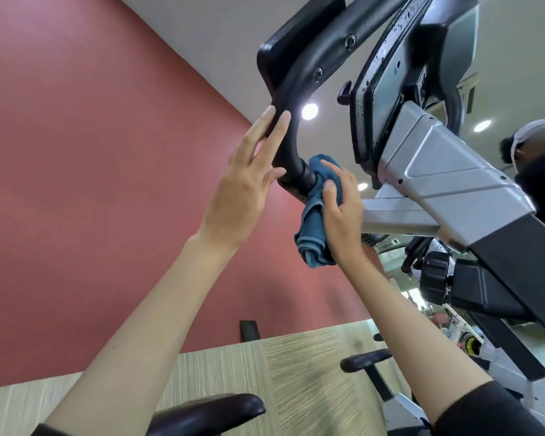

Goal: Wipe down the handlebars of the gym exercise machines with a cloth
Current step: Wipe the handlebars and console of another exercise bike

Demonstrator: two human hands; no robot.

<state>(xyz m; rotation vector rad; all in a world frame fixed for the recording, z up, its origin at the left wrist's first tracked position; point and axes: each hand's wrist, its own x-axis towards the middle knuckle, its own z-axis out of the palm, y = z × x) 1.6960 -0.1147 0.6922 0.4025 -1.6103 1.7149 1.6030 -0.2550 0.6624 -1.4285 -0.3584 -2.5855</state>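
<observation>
A dull red painted wall (92,152) fills the left side, above a pale striped wood-look floor (296,366). Low in front lies a black padded bar (208,410).

The left hand (239,187) reaches up with its fingers straight and slightly spread. Its fingertips (280,124) rest on the black curved plastic handlebar (299,89) and hold nothing.

Just to the right, at the handlebar's ribbed lower end, the rumpled blue terry cloth (312,225) is bunched against the bar, and a loose roll of it hangs below. The right hand (343,215) grips this cloth, fingers curled over it, and presses it onto the bar.

Further right rises the silver and black console column (447,171) of the exercise machine. A black ribbed round knob (434,275) sits lower on its frame. At the far right edge a person in a dark shirt (541,184) is partly in view.
</observation>
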